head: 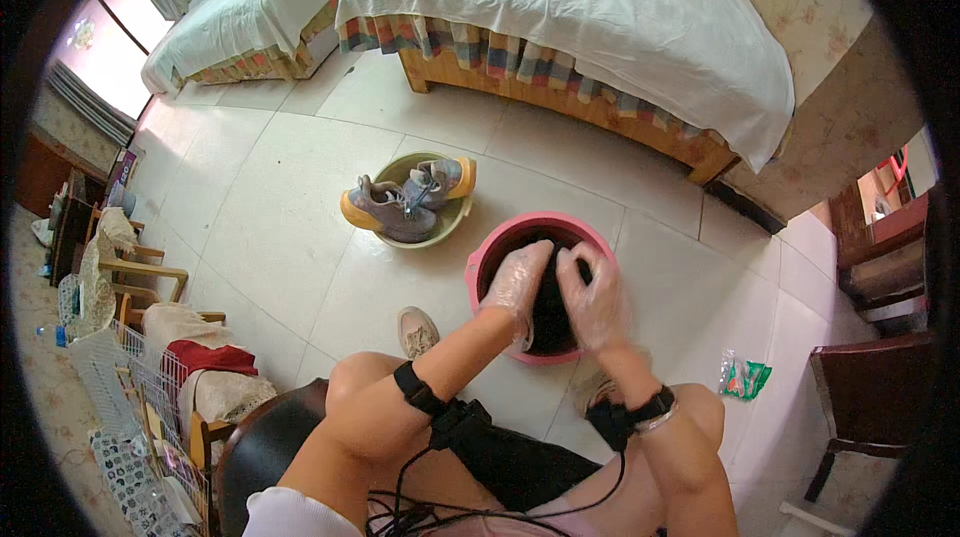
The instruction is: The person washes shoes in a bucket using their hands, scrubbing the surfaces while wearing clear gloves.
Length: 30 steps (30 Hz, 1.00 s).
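Note:
A pink plastic basin (541, 219) stands on the floor between my feet, with black cloth (550, 315) inside it. Thin clear plastic gloves cover both of my hands. At the basin's left side, my left hand (519, 283) grips the cloth with its fingers pressed together. My right hand (598, 298) pinches the cloth opposite, thumb and fingers curled into a ring. The two hands are close but apart, knuckles near the basin's far side. Part of the cloth is hidden beneath them.
Just beyond, a pale green basin (459, 224) holds grey sneakers (390, 210) with yellow heels. A green packet (746, 377) lies on the tiles at right. Beds, a dark chair (870, 387) and cloth-covered wooden chairs (195, 372) stand around. Black cables (450, 511) cross my lap.

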Motion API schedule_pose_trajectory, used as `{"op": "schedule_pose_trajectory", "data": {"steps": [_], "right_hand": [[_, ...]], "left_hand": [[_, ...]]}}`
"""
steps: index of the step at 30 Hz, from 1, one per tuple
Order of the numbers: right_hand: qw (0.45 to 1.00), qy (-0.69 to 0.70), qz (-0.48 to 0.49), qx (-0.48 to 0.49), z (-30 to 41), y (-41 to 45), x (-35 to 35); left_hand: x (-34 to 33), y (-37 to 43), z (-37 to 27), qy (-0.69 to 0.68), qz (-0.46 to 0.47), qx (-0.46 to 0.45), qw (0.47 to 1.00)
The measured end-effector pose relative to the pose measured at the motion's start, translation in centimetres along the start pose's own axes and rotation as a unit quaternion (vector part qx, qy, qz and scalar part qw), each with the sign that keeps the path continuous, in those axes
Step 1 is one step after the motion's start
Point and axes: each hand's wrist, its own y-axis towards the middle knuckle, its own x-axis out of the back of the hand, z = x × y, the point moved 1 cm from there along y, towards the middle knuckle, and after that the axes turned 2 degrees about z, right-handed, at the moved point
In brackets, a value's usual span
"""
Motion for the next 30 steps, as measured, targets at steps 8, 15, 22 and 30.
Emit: {"op": "schedule_pose_trajectory", "data": {"steps": [8, 15, 22, 30], "right_hand": [[0.994, -0.052, -0.045, -0.082, -2.7, 1.7, 0.3], [0.992, 0.069, 0.105, -0.013, 0.3, -1.3, -1.8], [0.99, -0.006, 0.001, -0.139, -1.0, 2.4, 0.2], [0.999, 0.0, 0.021, -0.04, -2.2, 0.8, -1.7]], "left_hand": [[-1.8, -1.0, -0.6, -0.006, 0.043, -0.002, 0.999], [0.7, -0.2, -2.8, -0.046, -0.088, 0.123, 0.987], [-0.7, -1.0, -0.5, 0.218, 0.016, -0.046, 0.975], [0.2, 0.4, 0.1, 0.134, -0.06, -0.005, 0.989]]}}
